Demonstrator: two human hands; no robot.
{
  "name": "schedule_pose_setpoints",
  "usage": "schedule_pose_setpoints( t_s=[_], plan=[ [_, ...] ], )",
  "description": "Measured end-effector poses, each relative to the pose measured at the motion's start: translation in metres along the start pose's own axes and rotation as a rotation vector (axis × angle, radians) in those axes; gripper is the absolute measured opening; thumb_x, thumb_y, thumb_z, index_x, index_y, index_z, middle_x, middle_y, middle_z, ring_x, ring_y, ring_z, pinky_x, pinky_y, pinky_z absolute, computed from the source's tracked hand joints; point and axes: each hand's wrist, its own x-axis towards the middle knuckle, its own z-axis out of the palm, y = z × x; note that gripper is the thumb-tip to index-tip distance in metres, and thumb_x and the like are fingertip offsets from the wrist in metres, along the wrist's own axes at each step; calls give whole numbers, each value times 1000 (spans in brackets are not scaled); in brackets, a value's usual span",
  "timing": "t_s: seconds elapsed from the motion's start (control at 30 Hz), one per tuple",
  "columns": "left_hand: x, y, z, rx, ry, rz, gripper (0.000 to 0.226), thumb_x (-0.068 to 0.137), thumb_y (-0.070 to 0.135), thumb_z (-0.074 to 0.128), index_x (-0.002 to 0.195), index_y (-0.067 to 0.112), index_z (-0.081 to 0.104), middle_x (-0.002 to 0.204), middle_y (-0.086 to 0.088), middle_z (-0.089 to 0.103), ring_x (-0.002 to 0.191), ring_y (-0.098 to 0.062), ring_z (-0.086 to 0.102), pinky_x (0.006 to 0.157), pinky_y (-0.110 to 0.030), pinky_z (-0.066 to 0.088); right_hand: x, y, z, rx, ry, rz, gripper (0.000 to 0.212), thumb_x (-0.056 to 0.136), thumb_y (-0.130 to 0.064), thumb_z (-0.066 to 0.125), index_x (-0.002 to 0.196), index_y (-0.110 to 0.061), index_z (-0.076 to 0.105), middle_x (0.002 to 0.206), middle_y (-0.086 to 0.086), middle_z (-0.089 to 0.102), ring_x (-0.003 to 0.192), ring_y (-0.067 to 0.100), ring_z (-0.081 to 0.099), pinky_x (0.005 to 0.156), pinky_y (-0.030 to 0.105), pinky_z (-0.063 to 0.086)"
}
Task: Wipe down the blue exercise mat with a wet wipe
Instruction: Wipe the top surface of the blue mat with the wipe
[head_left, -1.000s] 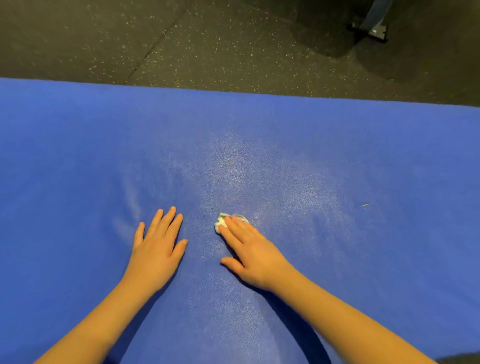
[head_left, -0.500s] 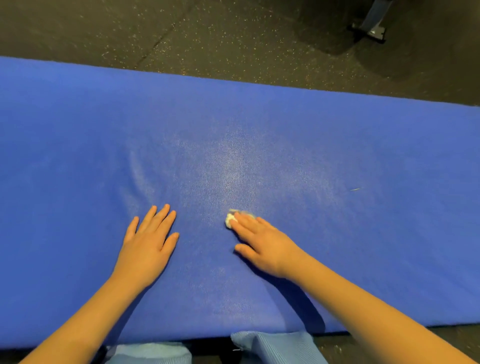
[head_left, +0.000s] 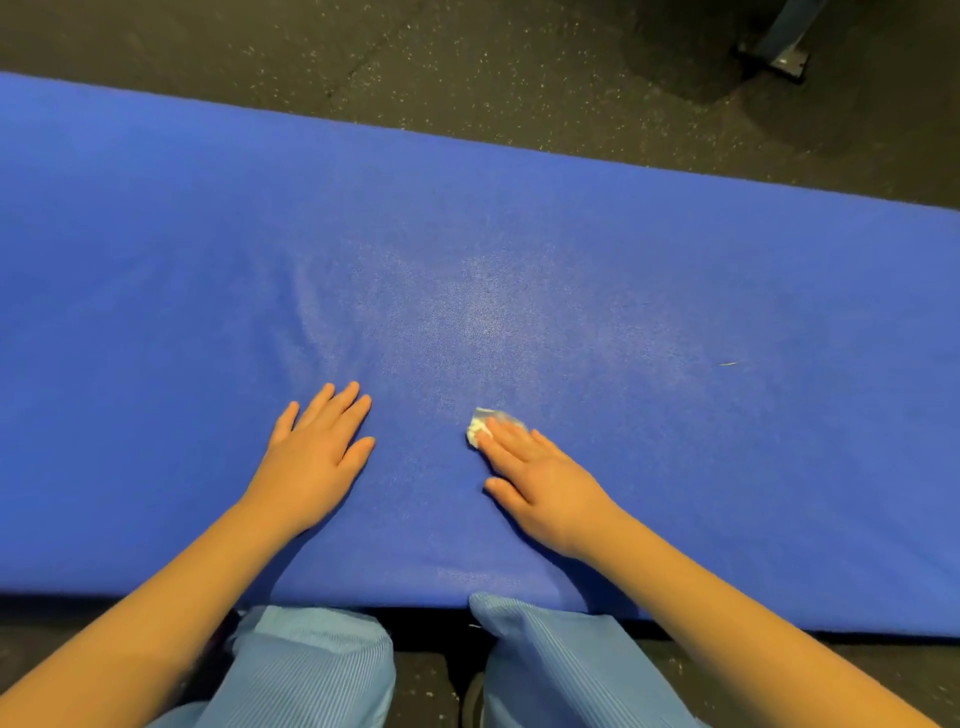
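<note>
Wet wipe (head_left: 479, 425) sits further right on blue exercise mat (head_left: 675, 291), pressed under flat fingers (head_left: 506, 441) of right hand (head_left: 550, 483); left hand (head_left: 311, 457) flat, empty: overlap strokes evenly.

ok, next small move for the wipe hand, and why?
Probably slide the right hand and wet wipe rightward toward the small speck: the wipe sits pressed under straight fingers, the left hand lies flat on the mat, and the speck lies unwiped.

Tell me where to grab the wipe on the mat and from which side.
On the wet wipe, pinch the bunched far-left edge showing past the right hand, whose straight fingers press the rest onto the blue mat. Come from above, thumb on its left: probably best for so flat a wad.
</note>
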Motion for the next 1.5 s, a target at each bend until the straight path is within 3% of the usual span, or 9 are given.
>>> schedule_pose_setpoints(
  t_s=[0.23,0.47,0.57,0.7,0.87,1.0,1.13,1.27,1.5],
  plan=[
    [-19,-10,1,-6,-23,40,91,74,66,-3,152,26,20,160,12,5,147,-8,-2,118,-36,-5,-35,-41,11,134,-108,-345,56,99,-37,27,150,-14,31,159,1,23,147,17,15,120,35,12],
    [-30,-9,3,-24,-28,34,92,73,67,-2,152,27,19,160,13,5,146,-6,-4,118,-35,-6,-24,-49,14,125,-4,-270,56,98,-36,28,147,-9,36,156,6,29,145,21,20,119,31,10],
    [-37,-14,-2,-35,-60,63,93,71,72,2,152,30,17,155,21,-3,140,3,-10,117,-31,-8,-34,-53,20,128,-60,-429,58,98,-39,44,149,-13,34,158,3,25,147,17,16,119,31,13],
    [-58,-30,-20,-67,-186,126,102,53,99,13,143,50,10,149,34,-11,137,11,-17,113,-21,-11,-35,-46,15,-86,-97,-359,97,79,-38,72,155,-24,12,162,-7,3,148,12,1,119,36,8],
    [-96,-77,-40,106,-327,120,97,55,88,42,137,61,-3,144,41,-21,136,7,-28,112,-23,-11,-40,-55,27,-302,130,-301,98,61,-27,81,147,-13,34,149,5,41,135,27,42,102,45,42],
    [-102,-94,-28,266,-154,232,100,67,71,49,152,40,7,159,21,0,146,-14,10,116,-30,2,-46,-60,20,-222,308,-321,68,69,-15,66,135,-9,51,139,6,52,130,22,46,99,32,43],
    [-88,-99,-32,335,-58,373,87,74,56,44,152,25,21,160,11,12,142,-21,24,115,-32,10,-50,-64,8,-229,393,-317,54,70,-8,62,124,-3,61,127,11,62,120,23,57,93,26,47],
    [-74,-87,-47,313,144,508,58,93,50,33,136,14,47,134,-2,57,123,-24,44,97,-34,34,-56,-60,-6,-210,504,-272,55,62,3,65,116,-4,66,121,10,66,110,21,63,82,20,47],
    [-56,-37,-56,318,173,638,69,65,33,56,131,17,45,123,1,65,106,-26,66,75,-38,57,-91,-40,-29,-189,591,-210,58,66,3,54,122,-12,55,125,6,65,110,19,65,64,25,58]
  ],
)
